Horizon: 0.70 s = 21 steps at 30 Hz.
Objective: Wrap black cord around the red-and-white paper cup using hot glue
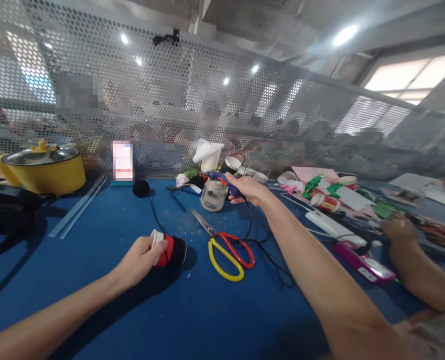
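We see a fairly dim room with harsh bright spots. A ceiling light (345, 35) at upper right burns out to white with hazy flare, and the window (410, 75) nearby is washed pale. Smaller lamps (124, 38) glare across the perforated screen (162, 75), and the phone (122, 161) glows nearly white. On the blue counter (105, 325), we find dark, soft-edged shadows under the left arm (83, 292) and right of the cup (177, 251). The scissors (216, 234) look reasonably clear to us; the far right edge smears. Wide-angle distortion stretches the right arm (301, 255), and pixelated blocks mask several background patches.
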Motion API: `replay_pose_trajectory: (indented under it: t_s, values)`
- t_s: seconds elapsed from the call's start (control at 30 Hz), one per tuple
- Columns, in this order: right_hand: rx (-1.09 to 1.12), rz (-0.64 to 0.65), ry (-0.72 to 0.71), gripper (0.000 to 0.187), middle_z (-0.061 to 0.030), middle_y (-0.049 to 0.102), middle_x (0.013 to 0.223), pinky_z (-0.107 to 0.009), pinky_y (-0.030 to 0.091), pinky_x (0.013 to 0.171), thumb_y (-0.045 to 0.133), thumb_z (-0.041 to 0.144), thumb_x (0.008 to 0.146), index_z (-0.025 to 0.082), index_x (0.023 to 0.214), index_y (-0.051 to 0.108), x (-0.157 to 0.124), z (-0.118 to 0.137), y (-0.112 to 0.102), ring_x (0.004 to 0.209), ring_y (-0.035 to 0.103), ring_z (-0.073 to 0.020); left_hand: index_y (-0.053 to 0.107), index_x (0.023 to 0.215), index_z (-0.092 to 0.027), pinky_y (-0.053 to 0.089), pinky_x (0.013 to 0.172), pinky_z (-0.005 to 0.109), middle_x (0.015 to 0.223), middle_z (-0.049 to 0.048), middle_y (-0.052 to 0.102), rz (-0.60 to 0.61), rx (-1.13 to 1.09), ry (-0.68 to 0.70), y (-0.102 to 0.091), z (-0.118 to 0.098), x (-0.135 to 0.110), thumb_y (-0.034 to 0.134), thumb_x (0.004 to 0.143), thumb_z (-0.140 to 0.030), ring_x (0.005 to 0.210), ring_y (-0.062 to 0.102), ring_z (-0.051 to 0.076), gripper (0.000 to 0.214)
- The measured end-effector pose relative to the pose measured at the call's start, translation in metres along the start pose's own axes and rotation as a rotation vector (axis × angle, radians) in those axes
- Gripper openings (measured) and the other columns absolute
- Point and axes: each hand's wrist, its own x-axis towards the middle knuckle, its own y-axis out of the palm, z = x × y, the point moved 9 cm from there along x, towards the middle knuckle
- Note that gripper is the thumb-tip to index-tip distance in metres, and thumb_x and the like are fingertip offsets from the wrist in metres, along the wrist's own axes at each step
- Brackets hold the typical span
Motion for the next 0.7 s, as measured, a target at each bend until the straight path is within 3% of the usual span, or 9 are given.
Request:
replay_pose_trajectory:
  t_s: [0.1,0.2,0.33,0.47,0.5,0.6,0.7]
  values:
    - [0.099,0.125,0.117,0.026,-0.0052,0.055,0.045,-0.028,0.046,0.041,0.053,0.035,0.069,0.012,0.058,0.050,0.003,-0.013,0.018,0.040,0.054,-0.0138,0.029,0.047,-0.017,0.017,0.044,0.022,0.048,-0.0051,0.025,-0.008,0.037,0.020,-0.002,-0.002,0.000,0.035,0.067,-0.037,0.046,0.021,0.007,0.029]
    - [0.192,0.108,0.134,0.018,-0.0020,0.053,0.043,-0.022,0.043,0.036,0.055,0.025,0.068,0.012,0.057,0.049,0.003,-0.018,0.022,0.036,0.050,-0.0095,0.029,0.047,-0.018,0.017,0.044,0.022,0.047,-0.0051,0.025,-0.019,0.042,0.009,-0.003,0.002,0.001,0.034,0.068,-0.037,0.046,0.021,0.007,0.029]
    - [0.316,-0.026,0.032,0.012,0.0029,0.049,0.046,-0.016,0.039,0.035,0.050,0.022,0.069,0.014,0.061,0.047,-0.005,-0.010,0.016,0.038,0.047,-0.0062,0.031,0.049,-0.017,0.018,0.044,0.022,0.048,-0.0049,0.026,-0.012,0.017,-0.007,-0.003,0.006,0.003,0.032,0.069,-0.038,0.046,0.022,0.008,0.029]
    - [0.406,-0.100,-0.114,0.012,0.0032,0.054,0.057,-0.017,0.043,0.048,0.054,0.022,0.065,0.015,0.074,0.049,-0.035,0.016,0.006,0.049,0.052,-0.0065,0.033,0.050,-0.017,0.019,0.044,0.022,0.049,-0.0047,0.027,-0.010,-0.002,0.002,-0.004,0.003,0.003,0.032,0.069,-0.038,0.047,0.024,0.008,0.029]
    - [0.425,-0.061,-0.138,0.017,0.0024,0.056,0.060,-0.018,0.044,0.050,0.056,0.021,0.063,0.015,0.078,0.050,-0.045,0.023,0.009,0.050,0.053,-0.0073,0.032,0.049,-0.017,0.019,0.044,0.022,0.048,-0.0048,0.027,-0.016,0.002,0.003,-0.005,0.002,0.003,0.033,0.069,-0.038,0.046,0.023,0.008,0.029]
    - [0.498,0.265,-0.108,0.022,0.0005,0.057,0.059,-0.019,0.042,0.047,0.055,0.021,0.064,0.012,0.085,0.053,-0.078,0.036,0.038,0.048,0.051,-0.0076,0.030,0.048,-0.017,0.017,0.043,0.022,0.047,-0.0054,0.025,-0.027,0.020,-0.005,-0.007,0.002,0.004,0.034,0.068,-0.037,0.045,0.022,0.007,0.029]
    - [0.451,0.379,-0.065,0.017,0.0042,0.049,0.045,-0.018,0.038,0.042,0.053,0.025,0.068,0.011,0.078,0.055,-0.106,0.032,0.057,0.040,0.045,-0.0061,0.031,0.047,-0.017,0.017,0.041,0.021,0.045,-0.0055,0.026,-0.026,0.010,-0.055,-0.007,0.007,0.006,0.035,0.068,-0.038,0.044,0.022,0.007,0.029]
